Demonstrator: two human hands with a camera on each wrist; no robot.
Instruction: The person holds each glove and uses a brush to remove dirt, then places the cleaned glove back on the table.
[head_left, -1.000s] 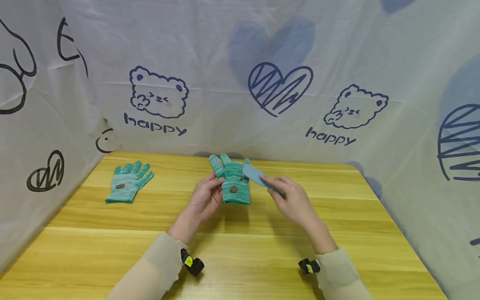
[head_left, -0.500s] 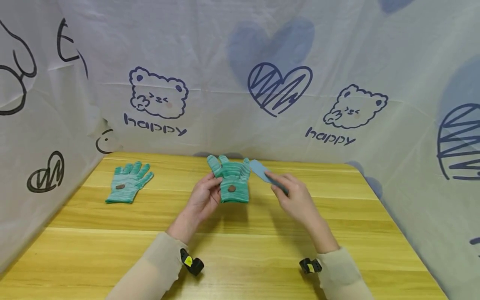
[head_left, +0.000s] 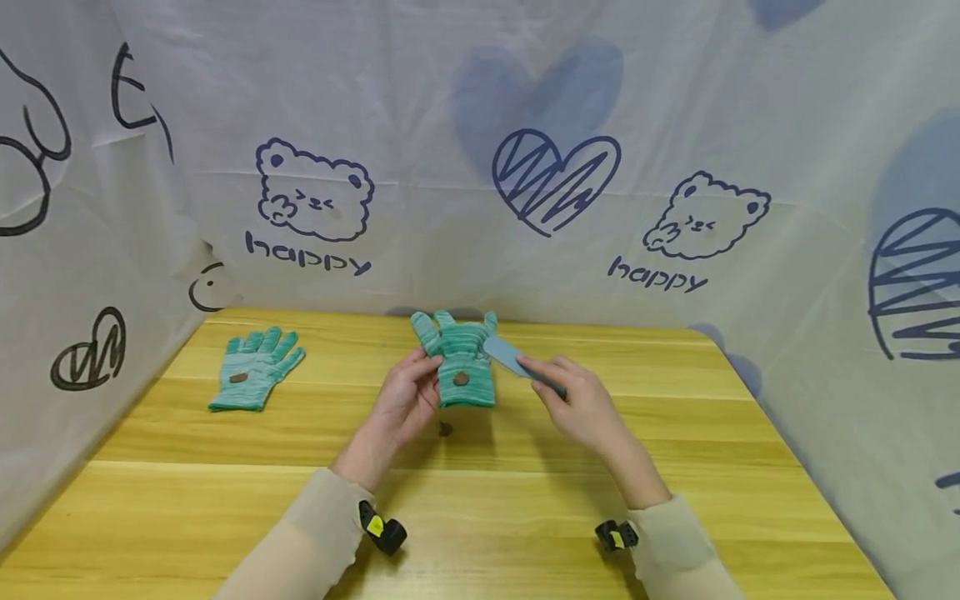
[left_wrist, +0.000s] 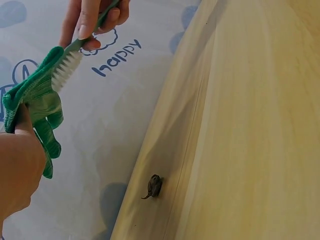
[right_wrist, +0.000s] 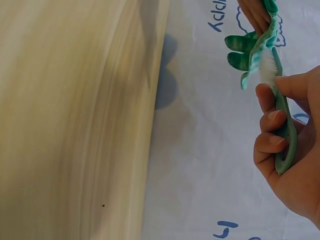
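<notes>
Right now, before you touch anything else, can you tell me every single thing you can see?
table: 1, yellowish wood, in front of the person
cloth: count unclear, pale grey, behind and beside the table
bear drawings: 2, blue, back cloth
heart drawings: several, blue or black, cloth
flat glove: 1, pale green, table's left side
held glove: 1, green, raised above the table's middle
brown patches: 2, brown, one on each glove
brush: 1, blue-green with white bristles, bristle end at the held glove
small clump: 1, dark, on the table
sleeves: 2, beige, forearms
wrist devices: 2, black and yellow, wrists
left hand: 1, bare, gripping the held glove
right hand: 1, bare, gripping the brush
</notes>
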